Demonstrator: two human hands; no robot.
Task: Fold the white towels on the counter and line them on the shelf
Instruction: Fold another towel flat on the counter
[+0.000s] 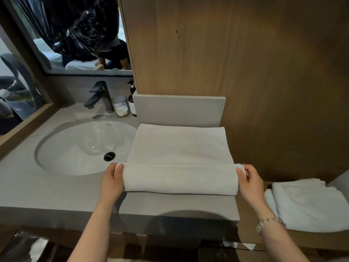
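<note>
**Inspector:** Largest surfaces first.

**Onlooker:** A matte grey, stone-look counter (56, 191) runs across the room. A wood-grain panel (245, 63) rises at the far right, and a glossy white oval basin (81, 148) is sunk in at the left.

**Inspector:** The piece being worked?

**Onlooker:** One white towel (179, 144) lies flat on the counter, just right of the basin. It is rectangular, soft, short-piled cloth. Its near edge is turned over into a plump, rounded fold.

**Inspector:** Progress?

**Onlooker:** My judgement is that it is early for this piece: one fold is forming, with more folds and the shelving left to do. On a lower wooden ledge (321, 240) to the right, folded white towels (309, 205) sit stacked. I cannot confirm that this ledge is the shelf.

**Inspector:** Hands?

**Onlooker:** The left hand (111, 183) pinches the fold's left end, thumb over the top. The right hand (249, 183) grips the right end the same way. A beaded bracelet (272, 222) sits on the right wrist.

**Inspector:** Small items?

**Onlooker:** A black faucet (100, 97), a clear glass (120, 106) and a dark pump bottle (132, 103) stand on the far side of the basin.
</note>
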